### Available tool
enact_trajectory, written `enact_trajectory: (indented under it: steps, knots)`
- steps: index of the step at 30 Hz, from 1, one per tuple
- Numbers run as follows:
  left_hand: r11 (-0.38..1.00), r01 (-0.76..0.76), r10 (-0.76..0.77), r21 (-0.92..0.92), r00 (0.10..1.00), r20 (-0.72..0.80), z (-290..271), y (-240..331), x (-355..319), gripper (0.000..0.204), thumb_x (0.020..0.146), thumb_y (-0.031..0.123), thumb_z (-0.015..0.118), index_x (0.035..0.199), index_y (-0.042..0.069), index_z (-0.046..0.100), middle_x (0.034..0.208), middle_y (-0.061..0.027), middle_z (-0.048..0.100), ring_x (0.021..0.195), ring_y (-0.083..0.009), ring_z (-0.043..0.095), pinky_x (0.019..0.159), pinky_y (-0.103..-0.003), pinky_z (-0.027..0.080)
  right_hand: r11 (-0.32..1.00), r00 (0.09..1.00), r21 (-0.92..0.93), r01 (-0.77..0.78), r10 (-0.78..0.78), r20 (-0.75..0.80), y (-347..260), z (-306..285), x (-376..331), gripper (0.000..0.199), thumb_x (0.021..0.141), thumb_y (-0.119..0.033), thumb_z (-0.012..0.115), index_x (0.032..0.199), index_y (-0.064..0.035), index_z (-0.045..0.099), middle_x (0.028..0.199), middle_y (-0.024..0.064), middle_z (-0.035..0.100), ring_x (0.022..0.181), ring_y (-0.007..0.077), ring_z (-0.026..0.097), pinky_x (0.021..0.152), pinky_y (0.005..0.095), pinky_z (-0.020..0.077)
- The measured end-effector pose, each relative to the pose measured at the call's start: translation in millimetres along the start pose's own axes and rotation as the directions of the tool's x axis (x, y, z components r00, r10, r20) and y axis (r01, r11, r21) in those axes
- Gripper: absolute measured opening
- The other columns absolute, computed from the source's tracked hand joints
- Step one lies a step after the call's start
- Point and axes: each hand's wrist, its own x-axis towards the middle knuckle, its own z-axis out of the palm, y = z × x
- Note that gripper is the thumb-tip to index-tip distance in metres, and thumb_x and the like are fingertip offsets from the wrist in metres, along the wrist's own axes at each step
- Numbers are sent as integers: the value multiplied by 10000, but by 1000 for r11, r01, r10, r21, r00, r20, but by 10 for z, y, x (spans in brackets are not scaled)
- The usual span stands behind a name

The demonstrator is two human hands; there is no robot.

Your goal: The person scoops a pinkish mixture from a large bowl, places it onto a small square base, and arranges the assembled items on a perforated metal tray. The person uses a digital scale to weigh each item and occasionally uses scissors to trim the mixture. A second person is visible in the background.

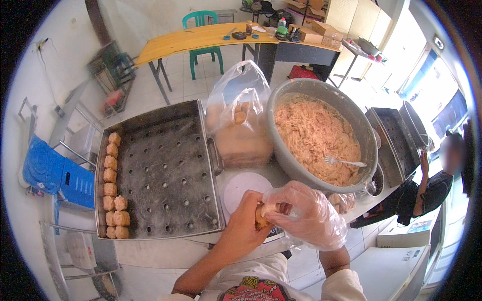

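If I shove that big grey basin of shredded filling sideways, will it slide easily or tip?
The grey basin looks heavy: it is nearly full of shredded filling, so it would probably resist a light push. Its wide body suggests it would slide rather than tip. The fork lying loose on the filling might shift or sink if the basin is jolted.

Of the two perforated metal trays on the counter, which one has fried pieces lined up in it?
The large tray left of the grey basin: browned pieces line its left edge. The smaller tray right of the basin shows none.
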Motion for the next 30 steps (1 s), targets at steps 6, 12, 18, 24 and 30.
enact_trajectory:
  steps: [6, 12, 18, 24, 30]
  knots:
    - [999, -5, 4, 37, 999, 31, 4, -85, 50, 380, 812, 43, 819, 1122, 0, 603, 1091, -222, 666, 1034, -435, 678, 858, -436, 540, 976, 975, -124, 182, -195, -103, -36, 142, -137, 267, 866, -88, 830, 1125, -74, 767, 1072, 112, 698, 869, 280, 728, 789, 373, 590]
    - [996, -23, 19, 85, 999, 48, 24, -64, 44, 362, 809, 56, 817, 1107, 18, 615, 1064, -206, 667, 1005, -451, 668, 835, -456, 542, 970, 979, -152, 188, -172, 112, 41, -9, -64, 267, 868, -130, 828, 1121, -78, 760, 1116, 96, 715, 907, 289, 726, 801, 383, 581]
    - [993, -101, 99, 67, 995, 33, 85, -83, 45, 340, 807, 34, 799, 1083, 14, 602, 1001, -196, 632, 988, -470, 644, 833, -465, 532, 984, 995, -170, -55, 68, 71, -18, -51, 73, 310, 846, -289, 841, 1029, -84, 699, 982, 92, 687, 888, 303, 712, 751, 416, 555]
    - [995, -104, 104, 1, 995, -13, 136, -141, 55, 362, 782, -6, 796, 1088, 4, 602, 1015, -190, 645, 976, -447, 659, 830, -438, 537, 949, 996, -305, 80, -64, 62, -141, 32, -26, 154, 926, -112, 686, 1070, -74, 649, 940, 146, 609, 858, 391, 658, 726, 489, 539]
    - [998, -51, 48, -26, 995, -88, 127, -119, 47, 359, 764, -6, 824, 1060, 8, 622, 1016, -192, 676, 946, -419, 688, 802, -424, 550, 994, 995, -43, 98, -99, -9, -141, -106, -115, 314, 904, -59, 718, 1218, -69, 703, 1027, 153, 677, 917, 349, 711, 778, 445, 590]
